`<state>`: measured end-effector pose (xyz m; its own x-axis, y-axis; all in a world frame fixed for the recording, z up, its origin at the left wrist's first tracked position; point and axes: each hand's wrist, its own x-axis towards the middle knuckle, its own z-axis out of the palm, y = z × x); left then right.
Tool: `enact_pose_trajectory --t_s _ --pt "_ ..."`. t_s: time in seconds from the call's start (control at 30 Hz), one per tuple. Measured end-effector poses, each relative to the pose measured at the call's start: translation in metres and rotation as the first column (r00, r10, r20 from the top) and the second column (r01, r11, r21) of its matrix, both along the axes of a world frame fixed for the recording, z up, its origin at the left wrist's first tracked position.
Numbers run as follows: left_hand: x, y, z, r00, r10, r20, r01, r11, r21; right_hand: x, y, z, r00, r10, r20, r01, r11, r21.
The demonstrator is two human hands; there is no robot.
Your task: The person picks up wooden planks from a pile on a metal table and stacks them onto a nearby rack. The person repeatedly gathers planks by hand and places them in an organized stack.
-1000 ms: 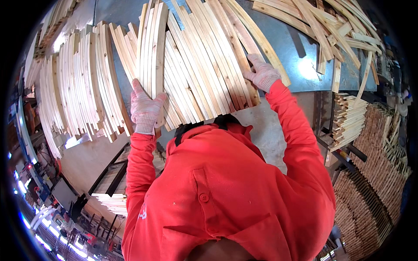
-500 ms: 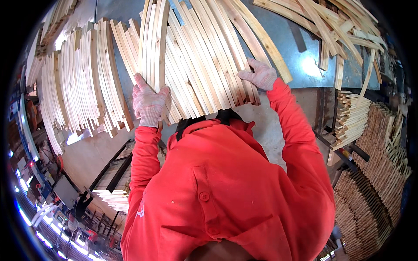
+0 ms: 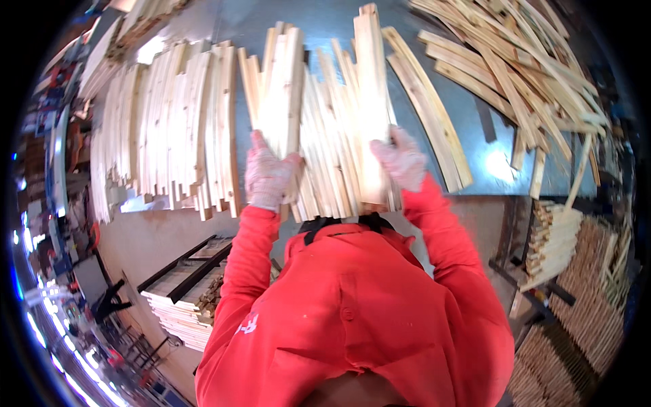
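Observation:
My left hand (image 3: 269,175), in a pale work glove, is closed around the outer side of a bundle of pale wooden strips (image 3: 283,95) near its lower end. Across from it, my gloved right hand (image 3: 401,161) grips a second group of wooden strips (image 3: 371,102) from the right, thumb toward the middle. Both groups stand higher than the loose wooden strips (image 3: 330,146) lying side by side between them. Some fingers of each hand are hidden behind the wood.
Rows of strips (image 3: 166,122) lie on the blue-grey metal table (image 3: 339,30) at the left. Two curved strips (image 3: 430,112) lie right of my hands, with a tangled heap of strips (image 3: 505,68) beyond. Stacked wood (image 3: 553,244) stands below right, another stack (image 3: 180,308) below left.
My right hand has come nearer my left, and the wood between them spans less width. Strips at both sides now stand up in my hands. Two curved strips are left apart at the right.

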<state>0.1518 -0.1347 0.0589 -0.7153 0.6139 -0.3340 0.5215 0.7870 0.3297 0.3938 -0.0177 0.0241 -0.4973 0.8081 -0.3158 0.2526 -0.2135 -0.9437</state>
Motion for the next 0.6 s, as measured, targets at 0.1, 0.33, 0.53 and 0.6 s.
enact_pose_trajectory --t_s 0.1,0.33,0.53,0.6 --pt "0.001 0.009 -0.007 0.992 -0.123 -0.031 0.117 0.98 -0.163 -0.091 -0.029 -0.028 0.901 0.134 0.411 -0.23 0.954 0.193" --pt "0.009 0.008 -0.004 0.982 -0.124 -0.139 0.109 0.987 -0.115 -0.081 -0.034 -0.054 0.833 0.539 0.122 -0.553 0.806 0.212" --pt "0.008 0.025 0.008 0.998 -0.059 0.021 0.063 0.961 -0.271 0.029 -0.006 -0.067 0.983 -0.083 -0.161 0.099 0.991 0.088" --pt "-0.004 0.018 -0.001 0.999 -0.013 0.053 0.023 0.98 -0.196 0.047 -0.004 -0.06 0.95 -0.239 -0.203 0.232 0.971 -0.06"
